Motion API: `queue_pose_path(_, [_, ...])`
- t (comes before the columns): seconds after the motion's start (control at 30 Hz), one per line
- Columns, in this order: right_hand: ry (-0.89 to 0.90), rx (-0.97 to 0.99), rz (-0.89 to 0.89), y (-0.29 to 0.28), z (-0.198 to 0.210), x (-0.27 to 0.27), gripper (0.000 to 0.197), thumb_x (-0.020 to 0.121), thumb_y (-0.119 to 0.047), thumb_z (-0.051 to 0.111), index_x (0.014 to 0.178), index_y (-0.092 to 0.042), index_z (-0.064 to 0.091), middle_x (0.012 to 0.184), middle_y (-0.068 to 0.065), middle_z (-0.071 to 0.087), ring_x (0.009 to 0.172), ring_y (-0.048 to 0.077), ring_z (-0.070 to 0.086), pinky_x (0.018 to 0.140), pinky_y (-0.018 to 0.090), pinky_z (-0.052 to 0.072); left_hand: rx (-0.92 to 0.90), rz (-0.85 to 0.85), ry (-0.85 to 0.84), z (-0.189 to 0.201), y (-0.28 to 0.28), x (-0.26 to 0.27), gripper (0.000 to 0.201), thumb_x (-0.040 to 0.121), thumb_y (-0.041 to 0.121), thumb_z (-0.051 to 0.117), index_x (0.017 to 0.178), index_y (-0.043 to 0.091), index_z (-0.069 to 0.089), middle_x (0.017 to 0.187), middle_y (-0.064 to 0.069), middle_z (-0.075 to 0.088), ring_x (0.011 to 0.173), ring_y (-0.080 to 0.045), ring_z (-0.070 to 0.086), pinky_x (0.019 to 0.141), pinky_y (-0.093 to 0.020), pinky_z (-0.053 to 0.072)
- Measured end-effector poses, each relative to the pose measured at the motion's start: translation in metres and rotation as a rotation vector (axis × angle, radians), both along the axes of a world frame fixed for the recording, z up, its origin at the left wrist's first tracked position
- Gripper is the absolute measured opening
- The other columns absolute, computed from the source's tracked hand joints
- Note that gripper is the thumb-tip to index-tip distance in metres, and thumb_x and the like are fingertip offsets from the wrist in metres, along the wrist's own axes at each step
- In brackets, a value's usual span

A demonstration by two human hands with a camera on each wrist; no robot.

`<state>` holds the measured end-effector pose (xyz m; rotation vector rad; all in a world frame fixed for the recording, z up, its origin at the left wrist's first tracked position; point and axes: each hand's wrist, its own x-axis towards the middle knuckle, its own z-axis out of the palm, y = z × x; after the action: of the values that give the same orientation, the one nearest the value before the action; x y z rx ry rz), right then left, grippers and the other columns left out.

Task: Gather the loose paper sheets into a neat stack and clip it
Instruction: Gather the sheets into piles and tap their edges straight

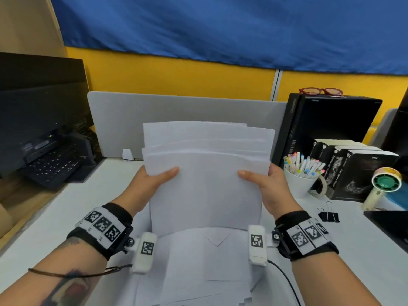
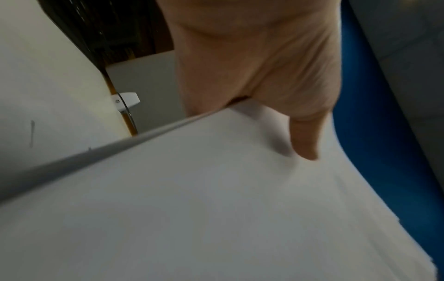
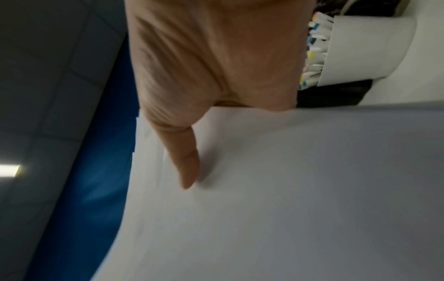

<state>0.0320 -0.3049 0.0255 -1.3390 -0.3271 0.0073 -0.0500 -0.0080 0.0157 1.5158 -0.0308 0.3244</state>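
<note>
A bundle of white paper sheets stands upright above the desk, its top edges fanned and uneven. My left hand grips its left edge, thumb across the front sheet. My right hand grips the right edge the same way. In the left wrist view the left hand pinches the paper sheets, thumb on the face. The right wrist view shows the right hand with its thumb pressed on the paper sheets. More loose sheets lie flat on the desk below. Black binder clips lie at the right.
A white cup of markers, tape roll, black boxes and a small fan crowd the right side. A printer sits at the left. A grey divider panel stands behind the paper.
</note>
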Motion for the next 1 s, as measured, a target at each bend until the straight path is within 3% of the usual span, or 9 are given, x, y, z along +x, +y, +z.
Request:
queue_pose_path(0.13, [0.01, -0.127, 0.036, -0.005, 0.001, -0.002, 0.044, 0.074, 0.001, 0.081, 0.115, -0.005, 0.07, 0.11, 0.011, 0.076, 0.102, 0.03, 0.073, 0.094, 0.049, 0.057, 0.037, -0.116, 0.086, -0.01, 0.006, -0.005, 0.056, 0.082, 0.013, 0.081, 0.135, 0.012, 0.063, 0.129, -0.007, 0.073, 0.12, -0.027, 0.069, 0.101, -0.042, 0.056])
queue_pose_path(0.23, [-0.046, -0.148, -0.069, -0.004, 0.003, 0.0, 0.054, 0.073, -0.006, 0.085, 0.123, -0.011, 0.064, 0.114, 0.005, 0.075, 0.106, 0.026, 0.072, 0.092, 0.045, 0.059, 0.017, -0.035, 0.094, -0.024, 0.003, -0.003, 0.06, 0.077, 0.025, 0.09, 0.131, 0.013, 0.066, 0.124, -0.005, 0.075, 0.117, -0.026, 0.071, 0.106, -0.049, 0.052])
queue_pose_path(0.33, [-0.388, -0.255, -0.33, 0.002, 0.029, -0.006, 0.073, 0.079, -0.022, 0.085, 0.138, -0.024, 0.043, 0.132, -0.004, 0.06, 0.121, 0.016, 0.061, 0.098, 0.038, 0.054, -0.005, 0.022, 0.078, -0.026, -0.001, -0.003, 0.063, 0.069, 0.032, 0.091, 0.126, 0.014, 0.069, 0.12, -0.004, 0.077, 0.114, -0.024, 0.073, 0.103, -0.047, 0.053])
queue_pose_path(0.43, [-0.913, -0.559, -0.589, 0.013, 0.076, -0.018, 0.058, 0.089, -0.028, 0.072, 0.141, -0.02, 0.046, 0.14, 0.001, 0.051, 0.131, 0.018, 0.045, 0.108, 0.036, 0.038, 0.022, 0.023, 0.064, -0.023, -0.003, -0.005, 0.041, 0.082, 0.014, 0.083, 0.122, 0.017, 0.07, 0.117, 0.0, 0.078, 0.113, -0.022, 0.073, 0.1, -0.042, 0.055])
queue_pose_path(0.5, [-1.04, -0.788, -0.543, 0.03, 0.107, -0.028, 0.044, 0.094, -0.029, 0.065, 0.135, -0.022, 0.055, 0.138, 0.0, 0.053, 0.132, 0.019, 0.043, 0.11, 0.041, 0.034, 0.032, 0.015, 0.05, -0.021, -0.003, -0.006, 0.038, 0.084, 0.01, 0.078, 0.12, 0.019, 0.07, 0.117, 0.001, 0.078, 0.111, -0.019, 0.073, 0.099, -0.04, 0.055])
queue_pose_path(0.63, [-1.011, -1.186, -0.266, 0.072, 0.134, -0.032, 0.041, 0.099, -0.035, 0.057, 0.139, -0.029, 0.054, 0.137, -0.002, 0.058, 0.133, 0.022, 0.045, 0.109, 0.046, 0.027, 0.015, -0.022, 0.035, -0.02, -0.003, -0.01, 0.042, 0.083, 0.008, 0.077, 0.123, 0.015, 0.07, 0.12, -0.003, 0.077, 0.113, -0.021, 0.073, 0.1, -0.041, 0.054])
queue_pose_path(0.7, [-1.013, -1.329, -0.155, 0.09, 0.137, -0.031, 0.033, 0.1, -0.036, 0.055, 0.132, -0.029, 0.06, 0.125, -0.001, 0.067, 0.123, 0.025, 0.054, 0.105, 0.044, 0.031, -0.008, -0.038, 0.031, -0.022, -0.002, -0.011, 0.045, 0.079, 0.008, 0.081, 0.123, 0.014, 0.07, 0.122, -0.005, 0.077, 0.115, -0.023, 0.072, 0.101, -0.042, 0.054])
queue_pose_path(0.8, [-1.015, -1.203, -0.096, 0.104, 0.136, -0.033, 0.017, 0.098, -0.026, 0.058, 0.104, -0.021, 0.073, 0.099, 0.002, 0.074, 0.099, 0.029, 0.065, 0.089, 0.039, 0.047, -0.019, -0.063, 0.032, -0.025, 0.001, -0.012, 0.052, 0.076, 0.007, 0.085, 0.125, 0.011, 0.07, 0.123, -0.008, 0.076, 0.116, -0.025, 0.071, 0.102, -0.043, 0.054])
queue_pose_path(1.0, [-0.959, -0.655, -0.28, 0.086, 0.155, -0.028, 0.018, 0.093, -0.024, 0.062, 0.095, -0.015, 0.077, 0.088, -0.001, 0.075, 0.083, 0.019, 0.067, 0.077, 0.041, 0.055, -0.037, -0.064, 0.046, -0.025, 0.005, -0.013, 0.048, 0.076, 0.011, 0.08, 0.123, 0.009, 0.071, 0.118, -0.007, 0.077, 0.112, -0.026, 0.073, 0.093, -0.035, 0.06])
